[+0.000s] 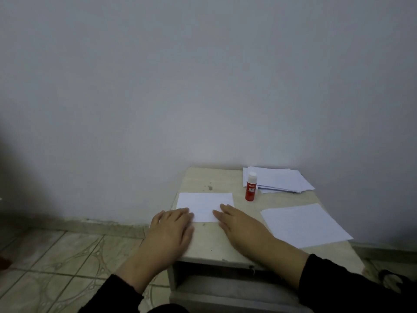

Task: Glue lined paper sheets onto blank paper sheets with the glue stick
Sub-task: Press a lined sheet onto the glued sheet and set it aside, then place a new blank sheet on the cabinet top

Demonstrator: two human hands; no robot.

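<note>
- Both hands lie flat on the small bench [225, 242], palms down. The left hand [173, 231] has its fingers [184, 212] straight and close together, the tips touching the near left corner of a white sheet [204, 203].
- The right hand [237, 229] likewise has straight fingers, slightly spread, resting on the near right part of the same sheet. Neither hand is curled round anything.
- That sheet lies at the left middle of the bench. Whether it is lined or blank is too faint to tell, and whether a second sheet sits under it cannot be made out.
- The glue stick [251, 186] stands upright, capped, just beyond and to the right of the sheet, apart from both hands.
- A loose stack of papers [279, 179] lies at the far right corner, just behind the glue stick. A single larger sheet [304, 223] lies at the near right, close to the right forearm.
- Judged from this, the step in hand is pressing or smoothing the sheet flat, or squaring it up.
- The next move likely calls for the right hand to reach forward for the glue stick and uncap it, or to draw a fresh sheet from the right, while the left hand keeps the paper from sliding.
</note>
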